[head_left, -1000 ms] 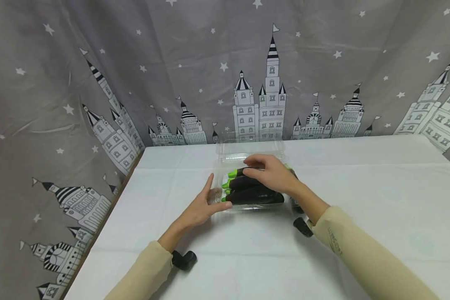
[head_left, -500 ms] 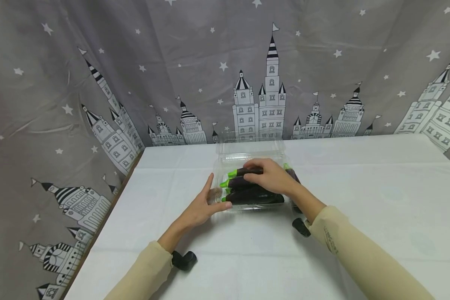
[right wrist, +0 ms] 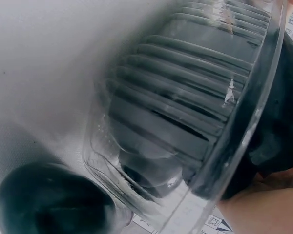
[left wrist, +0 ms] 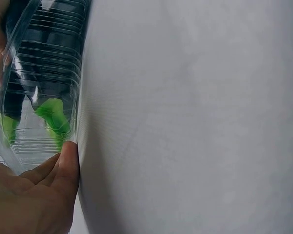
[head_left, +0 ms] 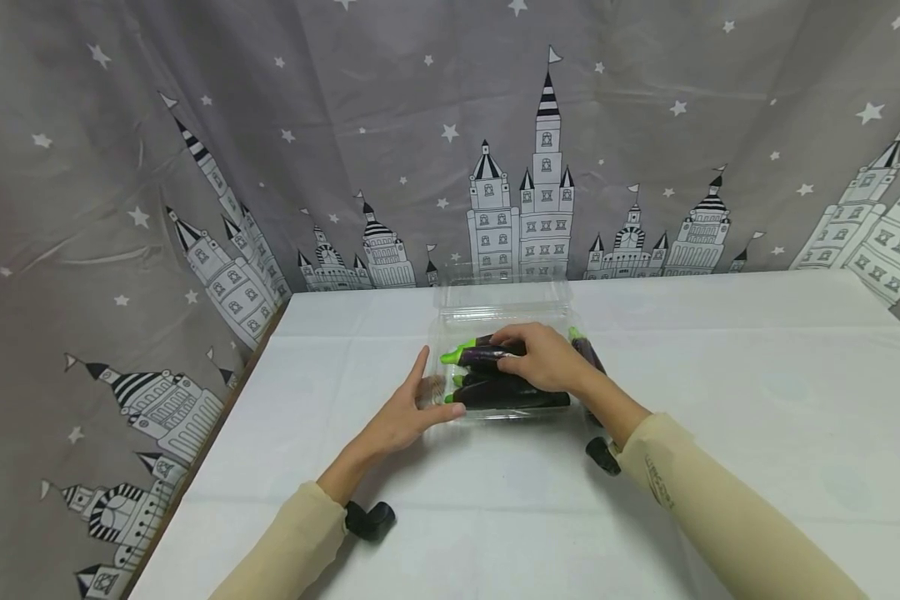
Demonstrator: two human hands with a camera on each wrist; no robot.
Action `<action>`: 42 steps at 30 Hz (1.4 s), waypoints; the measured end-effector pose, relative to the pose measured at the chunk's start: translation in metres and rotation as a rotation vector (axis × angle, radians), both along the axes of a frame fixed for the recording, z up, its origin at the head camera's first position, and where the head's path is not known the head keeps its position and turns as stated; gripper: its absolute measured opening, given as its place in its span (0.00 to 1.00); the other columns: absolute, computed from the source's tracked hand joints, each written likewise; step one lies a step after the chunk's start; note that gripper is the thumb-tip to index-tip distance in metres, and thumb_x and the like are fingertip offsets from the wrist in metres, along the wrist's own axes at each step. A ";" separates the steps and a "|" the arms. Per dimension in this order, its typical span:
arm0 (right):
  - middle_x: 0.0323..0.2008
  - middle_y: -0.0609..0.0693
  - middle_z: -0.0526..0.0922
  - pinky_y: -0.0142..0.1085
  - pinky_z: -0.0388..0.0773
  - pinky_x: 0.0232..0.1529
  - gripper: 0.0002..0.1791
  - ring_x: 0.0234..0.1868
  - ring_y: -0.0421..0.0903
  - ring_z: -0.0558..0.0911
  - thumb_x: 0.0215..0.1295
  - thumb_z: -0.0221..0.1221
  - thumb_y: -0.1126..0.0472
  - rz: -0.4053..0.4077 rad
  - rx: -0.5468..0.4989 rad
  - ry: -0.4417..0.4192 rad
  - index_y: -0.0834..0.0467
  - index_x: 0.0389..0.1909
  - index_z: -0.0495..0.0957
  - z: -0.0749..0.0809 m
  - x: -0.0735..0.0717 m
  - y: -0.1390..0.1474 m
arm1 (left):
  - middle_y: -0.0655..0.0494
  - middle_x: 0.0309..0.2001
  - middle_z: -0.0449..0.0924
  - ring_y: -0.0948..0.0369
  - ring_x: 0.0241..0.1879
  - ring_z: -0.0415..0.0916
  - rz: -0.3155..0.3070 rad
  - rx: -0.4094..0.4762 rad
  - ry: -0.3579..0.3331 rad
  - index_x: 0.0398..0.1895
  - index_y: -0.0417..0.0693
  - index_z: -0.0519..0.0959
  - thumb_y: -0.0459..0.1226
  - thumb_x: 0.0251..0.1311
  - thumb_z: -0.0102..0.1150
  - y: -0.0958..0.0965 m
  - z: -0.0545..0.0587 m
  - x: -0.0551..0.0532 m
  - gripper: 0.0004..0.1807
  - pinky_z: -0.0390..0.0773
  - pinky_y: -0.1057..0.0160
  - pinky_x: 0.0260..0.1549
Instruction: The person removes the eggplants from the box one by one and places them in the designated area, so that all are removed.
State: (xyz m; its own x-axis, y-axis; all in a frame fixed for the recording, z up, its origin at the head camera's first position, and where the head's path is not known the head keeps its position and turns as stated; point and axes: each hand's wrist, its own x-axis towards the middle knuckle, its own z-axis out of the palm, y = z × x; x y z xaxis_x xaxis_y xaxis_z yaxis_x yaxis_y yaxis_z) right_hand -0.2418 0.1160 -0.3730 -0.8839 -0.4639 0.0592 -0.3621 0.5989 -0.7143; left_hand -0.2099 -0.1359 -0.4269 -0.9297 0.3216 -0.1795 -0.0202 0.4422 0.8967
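Observation:
A clear plastic clamshell container holds several dark eggplants with green stems. My right hand reaches over it and grips an upper eggplant, thumb on the near side and fingers over the far side. In the right wrist view that eggplant bulges above the container's rim. My left hand lies at the near left corner, index finger straight along the left side and thumb straight on the front edge. In the left wrist view the thumb touches the container wall, with a green stem showing through.
The container's raised transparent lid stands at the back, against the grey castle-print curtain. Just right of the container another eggplant lies on the white tablecloth, partly hidden by my right forearm. Black wrist devices sit at both cuffs.
My right hand has lowered slightly toward the near side and taken hold of an upper eggplant, whose stem end has shifted up and tilted. My left hand stays in place.

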 end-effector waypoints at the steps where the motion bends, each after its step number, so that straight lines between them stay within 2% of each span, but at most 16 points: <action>1: 0.55 0.59 0.81 0.54 0.69 0.60 0.19 0.58 0.57 0.77 0.67 0.61 0.63 -0.005 -0.001 0.002 0.63 0.58 0.78 0.000 0.000 0.000 | 0.40 0.73 0.56 0.44 0.73 0.52 0.001 -0.002 -0.002 0.80 0.61 0.33 0.53 0.57 0.69 0.000 0.000 0.000 0.61 0.59 0.38 0.63; 10: 0.57 0.56 0.80 0.51 0.69 0.61 0.19 0.60 0.54 0.76 0.68 0.62 0.61 -0.056 -0.071 0.032 0.60 0.59 0.79 -0.001 0.003 0.000 | 0.40 0.73 0.57 0.45 0.73 0.52 0.001 -0.009 0.005 0.80 0.61 0.33 0.55 0.55 0.69 0.000 0.000 0.001 0.62 0.57 0.39 0.65; 16: 0.57 0.56 0.80 0.51 0.70 0.60 0.21 0.59 0.54 0.77 0.67 0.63 0.61 -0.117 -0.162 0.125 0.61 0.60 0.77 -0.004 0.005 0.002 | 0.41 0.74 0.57 0.45 0.73 0.52 -0.006 -0.013 0.012 0.80 0.60 0.33 0.56 0.55 0.69 0.000 0.001 0.001 0.62 0.57 0.39 0.65; 21: 0.52 0.59 0.82 0.49 0.75 0.55 0.23 0.53 0.54 0.80 0.64 0.66 0.62 -0.184 -0.364 0.144 0.62 0.59 0.77 -0.002 0.003 0.006 | 0.40 0.74 0.56 0.45 0.73 0.52 -0.004 -0.005 0.011 0.80 0.60 0.33 0.54 0.56 0.69 0.001 0.001 0.001 0.61 0.57 0.39 0.65; 25: 0.52 0.59 0.81 0.47 0.75 0.53 0.23 0.53 0.53 0.79 0.63 0.67 0.62 -0.225 -0.501 0.129 0.62 0.59 0.77 -0.003 0.002 0.009 | 0.39 0.74 0.55 0.45 0.73 0.52 -0.003 -0.001 0.012 0.80 0.61 0.33 0.54 0.56 0.69 0.001 0.001 0.001 0.62 0.57 0.38 0.65; 33: 0.55 0.61 0.75 0.50 0.76 0.50 0.25 0.54 0.57 0.78 0.67 0.62 0.65 -0.234 -0.555 0.151 0.62 0.64 0.72 -0.004 0.004 0.015 | 0.39 0.74 0.55 0.46 0.73 0.52 -0.009 -0.007 0.022 0.80 0.59 0.33 0.55 0.55 0.69 0.000 0.001 0.001 0.62 0.56 0.38 0.65; 35: 0.57 0.62 0.72 0.52 0.76 0.50 0.26 0.55 0.59 0.78 0.69 0.60 0.66 -0.227 -0.551 0.145 0.60 0.67 0.70 -0.003 0.004 0.016 | 0.39 0.74 0.55 0.46 0.73 0.52 -0.006 -0.012 0.020 0.80 0.59 0.33 0.55 0.55 0.69 0.000 0.001 0.002 0.62 0.56 0.38 0.65; 39: 0.60 0.62 0.69 0.55 0.72 0.55 0.27 0.59 0.61 0.74 0.72 0.56 0.65 -0.216 -0.524 0.124 0.57 0.71 0.67 -0.003 0.004 0.019 | 0.39 0.74 0.56 0.46 0.73 0.52 -0.008 -0.008 0.020 0.80 0.60 0.33 0.55 0.55 0.69 0.000 0.001 0.001 0.62 0.56 0.38 0.65; 42: 0.62 0.62 0.68 0.53 0.72 0.54 0.26 0.59 0.61 0.73 0.74 0.54 0.65 -0.212 -0.507 0.102 0.56 0.71 0.66 -0.002 0.005 0.022 | 0.40 0.74 0.56 0.46 0.73 0.52 -0.011 -0.003 0.020 0.80 0.60 0.33 0.55 0.55 0.69 0.000 0.001 0.001 0.62 0.56 0.38 0.65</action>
State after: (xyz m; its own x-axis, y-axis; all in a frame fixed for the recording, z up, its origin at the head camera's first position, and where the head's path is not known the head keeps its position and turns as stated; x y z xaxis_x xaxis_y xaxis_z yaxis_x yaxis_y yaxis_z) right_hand -0.2369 0.1378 -0.3755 -0.9330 -0.1679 0.3184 -0.3532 0.2565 -0.8997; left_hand -0.2085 -0.1362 -0.4256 -0.9293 0.3317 -0.1622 0.0024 0.4447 0.8957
